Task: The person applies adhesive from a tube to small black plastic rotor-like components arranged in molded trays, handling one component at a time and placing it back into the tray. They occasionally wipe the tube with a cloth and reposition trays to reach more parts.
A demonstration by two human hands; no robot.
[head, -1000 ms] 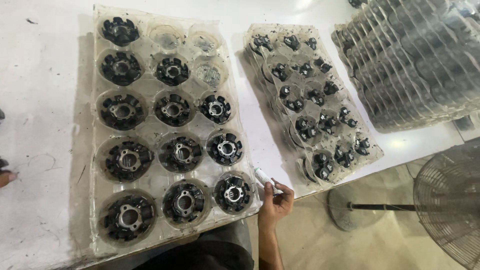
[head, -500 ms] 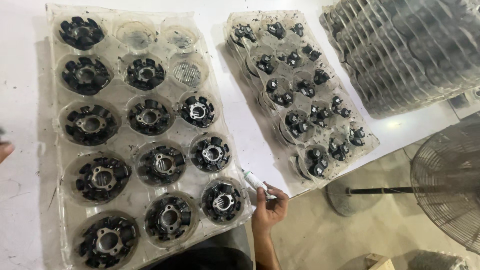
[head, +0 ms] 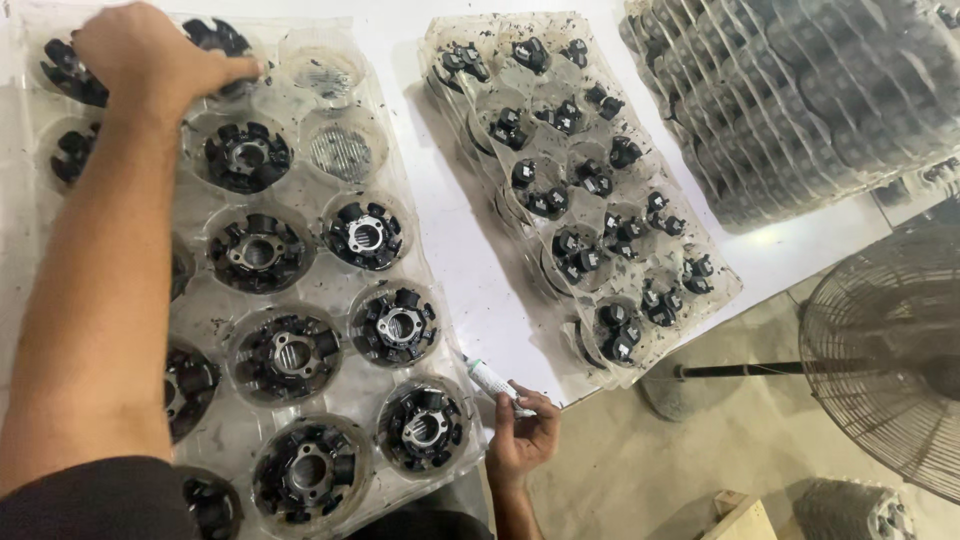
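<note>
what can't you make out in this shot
Head view:
- What the left hand is touching in the far pocket of the clear tray: the hand covers it.
- The tray's left column of black parts: hidden by the forearm.
- The small tube at the right hand: too small for detail.

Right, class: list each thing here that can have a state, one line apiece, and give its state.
Left hand: reaching over the far end of the clear tray, resting on it.
Right hand: closed around a small white tube.
Tray pockets: most filled with black round parts; two far pockets empty.
Floor fan: blades not discernible.
</note>
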